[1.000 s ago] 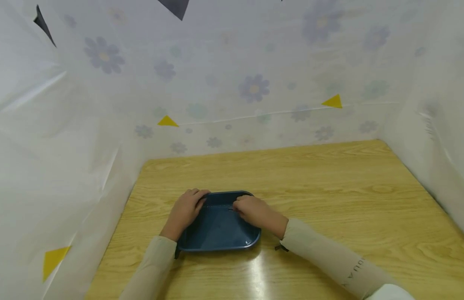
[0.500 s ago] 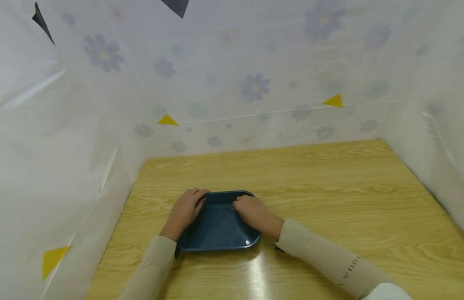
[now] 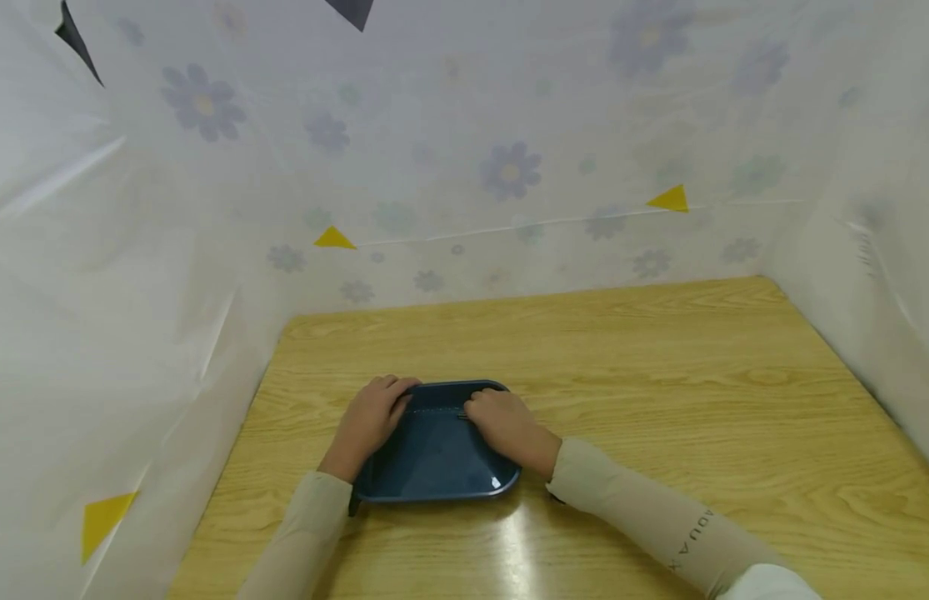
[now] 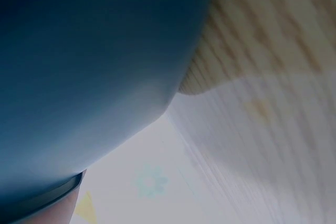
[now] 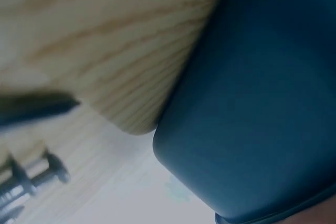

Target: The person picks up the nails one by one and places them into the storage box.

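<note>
A deep dark blue rectangular tray (image 3: 437, 458) with rounded corners stands on the wooden table, left of the middle. My left hand (image 3: 370, 425) grips its far left corner, fingers over the rim and thumb inside. My right hand (image 3: 501, 423) is over the far right part of the tray, fingers curled around a thin metal thing (image 3: 462, 416). Only its narrow, shiny end shows at the fingers; the rest is hidden in the hand. Both wrist views show the tray's outer wall (image 4: 94, 77) close up, with a bit of skin at the rim (image 5: 294, 211).
The wood-grain table (image 3: 659, 375) stretches far to the right and behind the tray. White flowered sheeting (image 3: 464, 167) with yellow triangles encloses it at the back and sides. A blurred ribbed metal piece (image 5: 26, 184) shows near the right wrist camera.
My right forearm and wrist have shifted slightly left, while its fingers stay at the tray's far right part. The left hand and the tray keep their places.
</note>
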`<state>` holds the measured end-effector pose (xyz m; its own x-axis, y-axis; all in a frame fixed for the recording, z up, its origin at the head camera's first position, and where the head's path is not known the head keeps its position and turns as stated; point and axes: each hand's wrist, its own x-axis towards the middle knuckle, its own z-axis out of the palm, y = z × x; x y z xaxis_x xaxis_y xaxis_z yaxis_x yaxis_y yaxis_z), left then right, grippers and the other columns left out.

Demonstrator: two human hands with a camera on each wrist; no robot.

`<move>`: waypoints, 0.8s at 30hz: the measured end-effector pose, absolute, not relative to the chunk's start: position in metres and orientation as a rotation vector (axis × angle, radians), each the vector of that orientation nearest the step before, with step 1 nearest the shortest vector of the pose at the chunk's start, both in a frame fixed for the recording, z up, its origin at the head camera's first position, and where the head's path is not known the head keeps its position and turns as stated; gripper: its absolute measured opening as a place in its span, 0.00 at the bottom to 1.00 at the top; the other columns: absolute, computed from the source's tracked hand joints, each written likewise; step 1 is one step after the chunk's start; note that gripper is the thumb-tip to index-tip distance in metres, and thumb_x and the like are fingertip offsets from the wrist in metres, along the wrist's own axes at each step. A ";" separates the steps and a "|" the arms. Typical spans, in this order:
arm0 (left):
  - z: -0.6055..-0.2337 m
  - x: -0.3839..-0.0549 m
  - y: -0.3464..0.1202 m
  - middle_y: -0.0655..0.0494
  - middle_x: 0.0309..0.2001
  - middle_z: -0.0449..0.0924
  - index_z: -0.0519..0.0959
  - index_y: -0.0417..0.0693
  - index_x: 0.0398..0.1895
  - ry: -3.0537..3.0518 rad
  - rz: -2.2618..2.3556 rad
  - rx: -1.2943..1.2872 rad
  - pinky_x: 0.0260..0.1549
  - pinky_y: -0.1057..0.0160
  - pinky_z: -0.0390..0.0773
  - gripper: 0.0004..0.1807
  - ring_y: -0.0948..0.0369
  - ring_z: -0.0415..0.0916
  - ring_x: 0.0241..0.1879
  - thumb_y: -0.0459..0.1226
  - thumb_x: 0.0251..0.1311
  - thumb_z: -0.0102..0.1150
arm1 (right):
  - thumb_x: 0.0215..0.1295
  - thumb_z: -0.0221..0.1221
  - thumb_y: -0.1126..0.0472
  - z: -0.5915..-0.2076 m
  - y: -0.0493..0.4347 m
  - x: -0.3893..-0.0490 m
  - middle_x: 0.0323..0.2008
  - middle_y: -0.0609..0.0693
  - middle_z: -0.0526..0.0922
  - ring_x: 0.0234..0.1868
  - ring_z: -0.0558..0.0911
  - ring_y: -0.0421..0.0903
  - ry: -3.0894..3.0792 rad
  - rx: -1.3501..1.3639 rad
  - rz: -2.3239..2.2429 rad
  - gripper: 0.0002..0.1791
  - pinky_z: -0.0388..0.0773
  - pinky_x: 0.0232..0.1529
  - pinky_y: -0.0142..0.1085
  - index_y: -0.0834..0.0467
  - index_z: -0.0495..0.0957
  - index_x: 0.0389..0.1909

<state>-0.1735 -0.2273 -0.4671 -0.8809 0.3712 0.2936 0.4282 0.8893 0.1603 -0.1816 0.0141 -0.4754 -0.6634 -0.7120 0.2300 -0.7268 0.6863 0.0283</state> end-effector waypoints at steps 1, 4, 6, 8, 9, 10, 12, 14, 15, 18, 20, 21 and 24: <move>-0.467 -0.174 -0.228 0.55 0.39 0.79 0.79 0.53 0.55 -2.806 -0.321 -0.602 0.38 0.56 0.77 0.16 0.56 0.76 0.39 0.37 0.66 0.58 | 0.66 0.57 0.64 -0.475 0.014 -0.181 0.26 0.48 0.79 0.28 0.78 0.45 -2.676 1.158 0.092 0.09 0.78 0.28 0.37 0.53 0.80 0.26; -0.468 -0.174 -0.228 0.56 0.39 0.79 0.78 0.54 0.56 -2.816 -0.322 -0.597 0.38 0.57 0.77 0.16 0.56 0.75 0.39 0.38 0.66 0.57 | 0.66 0.57 0.64 -0.474 0.014 -0.181 0.26 0.48 0.79 0.28 0.78 0.45 -2.681 1.155 0.080 0.09 0.78 0.28 0.37 0.53 0.80 0.26; -0.468 -0.175 -0.228 0.56 0.39 0.79 0.78 0.54 0.56 -2.813 -0.328 -0.597 0.38 0.57 0.77 0.16 0.56 0.75 0.39 0.38 0.66 0.57 | 0.66 0.57 0.64 -0.472 0.013 -0.180 0.26 0.48 0.80 0.28 0.78 0.45 -2.685 1.154 0.080 0.09 0.78 0.28 0.37 0.54 0.80 0.26; -0.468 -0.175 -0.228 0.56 0.39 0.79 0.78 0.54 0.56 -2.809 -0.336 -0.598 0.38 0.57 0.77 0.16 0.56 0.75 0.39 0.38 0.66 0.57 | 0.66 0.57 0.64 -0.471 0.013 -0.180 0.27 0.47 0.80 0.29 0.78 0.45 -2.694 1.152 0.080 0.09 0.78 0.28 0.37 0.54 0.80 0.27; -0.469 -0.175 -0.229 0.55 0.39 0.79 0.78 0.54 0.56 -2.807 -0.338 -0.598 0.38 0.57 0.77 0.15 0.56 0.75 0.39 0.38 0.66 0.57 | 0.66 0.57 0.64 -0.470 0.013 -0.180 0.27 0.47 0.80 0.29 0.78 0.45 -2.700 1.151 0.078 0.09 0.78 0.28 0.37 0.54 0.81 0.27; -0.469 -0.175 -0.229 0.55 0.39 0.79 0.78 0.54 0.56 -2.805 -0.336 -0.600 0.38 0.57 0.77 0.15 0.56 0.76 0.39 0.37 0.66 0.57 | 0.67 0.57 0.64 -0.469 0.012 -0.179 0.27 0.47 0.80 0.29 0.78 0.45 -2.707 1.149 0.077 0.09 0.78 0.29 0.37 0.54 0.81 0.28; -0.469 -0.175 -0.229 0.55 0.39 0.79 0.78 0.53 0.56 -2.805 -0.331 -0.600 0.38 0.57 0.77 0.15 0.56 0.76 0.39 0.37 0.66 0.57 | 0.67 0.56 0.64 -0.468 0.012 -0.179 0.28 0.48 0.80 0.30 0.78 0.45 -2.722 1.144 0.072 0.08 0.78 0.29 0.37 0.54 0.81 0.28; -0.469 -0.175 -0.229 0.55 0.39 0.79 0.78 0.53 0.56 -2.807 -0.323 -0.601 0.38 0.57 0.77 0.15 0.56 0.75 0.39 0.37 0.66 0.57 | 0.67 0.56 0.64 -0.467 0.012 -0.179 0.28 0.48 0.80 0.30 0.79 0.45 -2.735 1.139 0.067 0.08 0.79 0.29 0.37 0.54 0.82 0.29; -0.469 -0.175 -0.229 0.55 0.39 0.79 0.78 0.53 0.56 -2.808 -0.322 -0.602 0.38 0.57 0.77 0.15 0.56 0.75 0.39 0.38 0.66 0.57 | 0.67 0.56 0.64 -0.467 0.011 -0.179 0.28 0.48 0.80 0.30 0.79 0.45 -2.740 1.137 0.065 0.08 0.79 0.29 0.37 0.54 0.82 0.29; -0.469 -0.175 -0.229 0.56 0.39 0.79 0.78 0.54 0.56 -2.812 -0.327 -0.602 0.37 0.57 0.77 0.15 0.57 0.75 0.39 0.38 0.66 0.57 | 0.67 0.57 0.64 -0.468 0.011 -0.179 0.28 0.48 0.81 0.30 0.79 0.45 -2.746 1.134 0.062 0.08 0.79 0.30 0.37 0.54 0.82 0.30; -0.469 -0.175 -0.229 0.56 0.39 0.79 0.78 0.54 0.56 -2.812 -0.333 -0.602 0.37 0.57 0.77 0.15 0.57 0.75 0.38 0.38 0.66 0.57 | 0.67 0.57 0.64 -0.468 0.011 -0.179 0.28 0.48 0.81 0.30 0.79 0.45 -2.746 1.132 0.060 0.08 0.79 0.30 0.37 0.54 0.82 0.30; -0.469 -0.175 -0.229 0.56 0.39 0.79 0.78 0.54 0.56 -2.812 -0.333 -0.603 0.37 0.57 0.77 0.15 0.57 0.75 0.38 0.38 0.66 0.57 | 0.67 0.57 0.64 -0.468 0.011 -0.179 0.28 0.48 0.80 0.30 0.79 0.45 -2.745 1.132 0.061 0.08 0.79 0.29 0.37 0.54 0.82 0.30; -0.469 -0.175 -0.229 0.56 0.39 0.79 0.78 0.54 0.56 -2.810 -0.335 -0.602 0.37 0.57 0.77 0.15 0.57 0.75 0.38 0.38 0.66 0.57 | 0.67 0.57 0.64 -0.469 0.011 -0.179 0.28 0.48 0.80 0.30 0.79 0.44 -2.741 1.133 0.054 0.08 0.79 0.29 0.37 0.54 0.82 0.30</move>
